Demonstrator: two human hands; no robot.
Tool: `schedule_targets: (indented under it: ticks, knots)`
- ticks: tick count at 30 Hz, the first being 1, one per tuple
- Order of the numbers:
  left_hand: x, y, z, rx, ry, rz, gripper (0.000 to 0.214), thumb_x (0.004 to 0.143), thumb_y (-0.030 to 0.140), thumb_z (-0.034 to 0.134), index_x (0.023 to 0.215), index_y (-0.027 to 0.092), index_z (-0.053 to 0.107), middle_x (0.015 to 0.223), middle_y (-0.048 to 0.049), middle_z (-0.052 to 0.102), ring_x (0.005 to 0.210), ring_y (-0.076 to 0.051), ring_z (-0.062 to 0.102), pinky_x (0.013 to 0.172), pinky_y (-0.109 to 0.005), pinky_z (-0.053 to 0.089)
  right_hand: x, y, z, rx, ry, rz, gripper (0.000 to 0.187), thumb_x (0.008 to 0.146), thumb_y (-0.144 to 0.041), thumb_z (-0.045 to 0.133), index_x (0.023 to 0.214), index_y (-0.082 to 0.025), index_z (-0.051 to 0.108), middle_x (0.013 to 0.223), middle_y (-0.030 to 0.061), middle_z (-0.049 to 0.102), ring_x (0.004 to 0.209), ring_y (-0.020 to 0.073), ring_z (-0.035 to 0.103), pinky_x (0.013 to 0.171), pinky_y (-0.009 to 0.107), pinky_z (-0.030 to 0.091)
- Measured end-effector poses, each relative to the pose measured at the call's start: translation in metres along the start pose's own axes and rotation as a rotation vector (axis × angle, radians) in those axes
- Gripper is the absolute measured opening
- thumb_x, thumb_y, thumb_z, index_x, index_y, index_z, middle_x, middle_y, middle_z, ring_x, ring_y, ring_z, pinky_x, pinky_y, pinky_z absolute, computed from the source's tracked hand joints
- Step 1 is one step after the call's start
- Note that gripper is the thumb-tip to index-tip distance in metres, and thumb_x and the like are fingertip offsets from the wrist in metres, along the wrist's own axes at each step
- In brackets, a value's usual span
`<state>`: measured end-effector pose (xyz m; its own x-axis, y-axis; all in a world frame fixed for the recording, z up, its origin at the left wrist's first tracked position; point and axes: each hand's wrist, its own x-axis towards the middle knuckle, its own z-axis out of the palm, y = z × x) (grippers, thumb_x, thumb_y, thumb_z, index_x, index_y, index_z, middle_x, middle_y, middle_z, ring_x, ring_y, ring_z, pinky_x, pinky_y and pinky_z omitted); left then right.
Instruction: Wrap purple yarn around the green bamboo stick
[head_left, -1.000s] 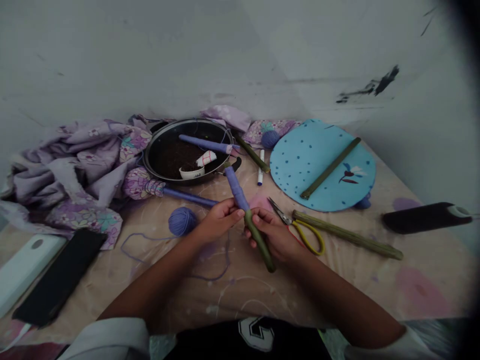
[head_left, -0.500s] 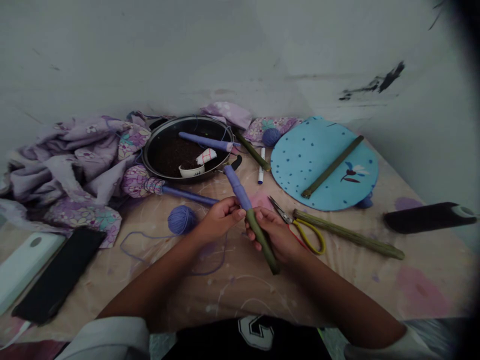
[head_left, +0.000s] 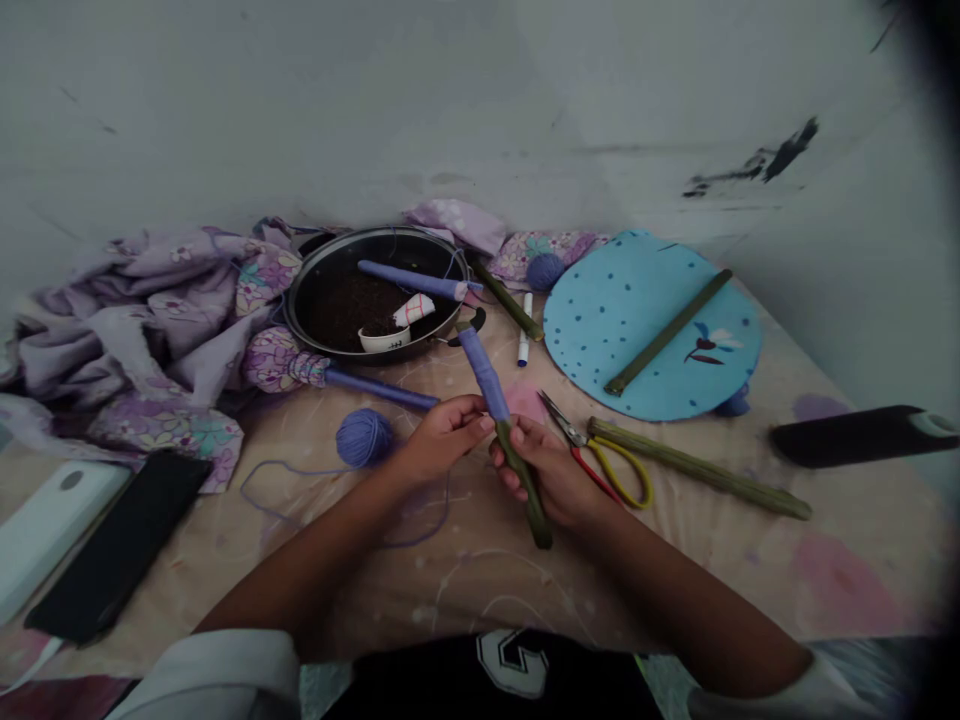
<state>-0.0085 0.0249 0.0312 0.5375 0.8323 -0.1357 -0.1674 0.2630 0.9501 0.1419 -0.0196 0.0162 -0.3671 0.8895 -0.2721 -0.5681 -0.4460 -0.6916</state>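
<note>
Two hands grip a green stick half-wrapped in purple yarn (head_left: 487, 385).
The left hand (head_left: 439, 440) pinches its middle, the right hand (head_left: 555, 478) has its fingers wrapped round the bare near end. The wrapped tip points away beyond the fingers toward the dark round pan (head_left: 297, 300).

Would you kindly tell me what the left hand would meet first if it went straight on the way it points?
The left hand points up-right and already pinches the green stick half-wrapped in purple yarn; past that, probably the red-and-yellow-handled pliers, though depth is unclear.

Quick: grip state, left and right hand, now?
Left hand: closed, fingertips pinching the stick where its purple yarn wrap ends.
Right hand: closed around the stick's bare green part.
</note>
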Motion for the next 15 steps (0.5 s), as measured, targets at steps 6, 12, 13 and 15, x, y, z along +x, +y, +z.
schedule_targets:
  ticks: [6, 12, 13, 15]
  knots:
    - [-0.0023, -0.0062, -0.0007, -0.023, -0.086, -0.048, 0.031, 0.078, 0.042, 0.062, 0.087, 0.013, 0.053, 0.055, 0.0032, 0.054, 0.048, -0.009, 0.051, 0.05, -0.02, 0.037, 0.002, 0.0059, -0.0004, -0.074, -0.03, 0.065, 0.039, 0.081, -0.053, 0.056, 0.079, -0.014, 0.058, 0.065, 0.0029, 0.063, 0.042, 0.008, 0.054, 0.032, 0.016, 0.04]
    - [-0.0001, -0.0067, -0.0039, 0.031, 0.095, -0.03, 0.033, 0.071, 0.04, 0.069, 0.082, 0.012, 0.057, 0.057, 0.0056, 0.047, 0.047, -0.004, 0.038, 0.046, -0.019, 0.027, 0.0009, 0.0053, -0.0002, -0.163, 0.103, -0.017, 0.029, 0.076, -0.042, 0.068, 0.086, -0.02, 0.053, 0.059, -0.0038, 0.06, 0.035, 0.0064, 0.048, 0.032, 0.016, 0.038]
    - [0.0001, -0.0073, -0.0048, 0.023, 0.1, -0.031, 0.033, 0.07, 0.04, 0.069, 0.082, 0.012, 0.057, 0.056, 0.0065, 0.045, 0.046, -0.003, 0.034, 0.045, -0.019, 0.024, 0.0012, 0.0042, -0.0006, -0.154, 0.104, -0.017, 0.027, 0.076, -0.041, 0.068, 0.084, -0.019, 0.053, 0.058, -0.0035, 0.06, 0.037, 0.007, 0.049, 0.033, 0.016, 0.039]
    - [-0.0002, -0.0089, -0.0051, -0.001, 0.075, -0.042, 0.033, 0.071, 0.04, 0.069, 0.084, 0.012, 0.058, 0.055, 0.0072, 0.043, 0.045, -0.003, 0.031, 0.044, -0.019, 0.021, 0.002, 0.0023, -0.0011, -0.11, 0.103, -0.011, 0.028, 0.075, -0.042, 0.068, 0.076, -0.018, 0.055, 0.058, -0.0021, 0.059, 0.039, 0.0076, 0.05, 0.034, 0.017, 0.04]
